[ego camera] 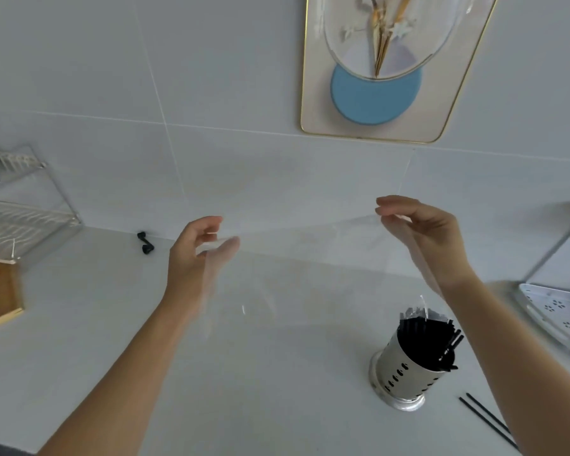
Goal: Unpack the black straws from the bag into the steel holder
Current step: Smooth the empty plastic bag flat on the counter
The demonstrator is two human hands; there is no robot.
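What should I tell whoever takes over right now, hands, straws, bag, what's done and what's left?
Left hand pinches one end of the clear bag; right hand pinches the other end, bag stretched between them above the counter.
The bag looks empty.
Most black straws stand in the steel holder, with a bit of clear plastic poking out on top.
Two loose straws lie on the counter right of the holder.
Left to do: put those two in the holder, remove the plastic scrap, set the bag aside.
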